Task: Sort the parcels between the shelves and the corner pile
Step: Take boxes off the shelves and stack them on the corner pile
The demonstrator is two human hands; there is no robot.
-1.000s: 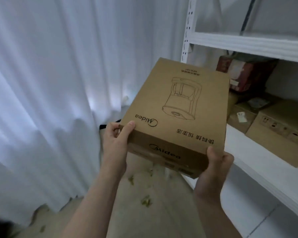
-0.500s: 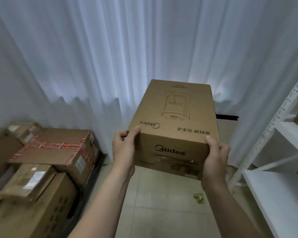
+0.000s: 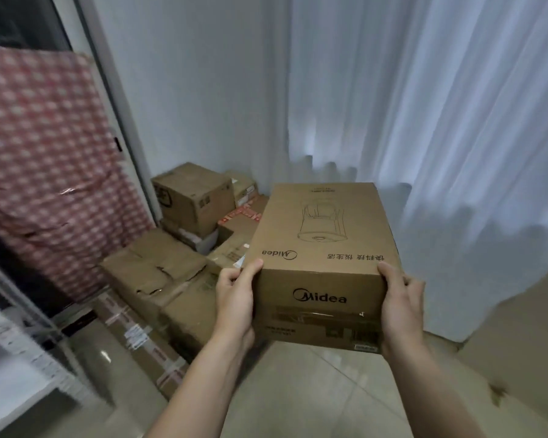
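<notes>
- Brown Midea box (image 3: 323, 248) up in mid-air, clear of the floor (image 3: 298, 390), near end towards the camera and top face tilted into view. Line drawing of an appliance and upside-down print on top, logo upright on the near end.
- Left hand (image 3: 234, 301) clasped on the near left corner of the box, thumb lying over the top edge, fingers curled against the side.
- Right hand (image 3: 400, 308) clasped likewise on the near right corner, thumb on the top edge, palm against the side.
- Behind and left of the box, down in the room's corner: corner pile (image 3: 203, 248) of brown cartons, stacked unevenly.
- In that pile: square carton (image 3: 193, 197) highest at the back, creased carton (image 3: 152, 270) lower in front, long carton (image 3: 140, 339) with red-and-white tape along the floor.
- Box above and to the right of the pile; contact between them impossible to judge.
- Pale tiles beneath both forearms.
- White curtain (image 3: 456, 121) hanging behind and to the right, hem bunched near the floor; plain wall (image 3: 196, 90) to its left.
- Red-and-white checked cloth (image 3: 45, 147) far left, blurred; below it a white shelf edge (image 3: 23, 384), also blurred.
- More cardboard (image 3: 519, 352) low at the right edge.
</notes>
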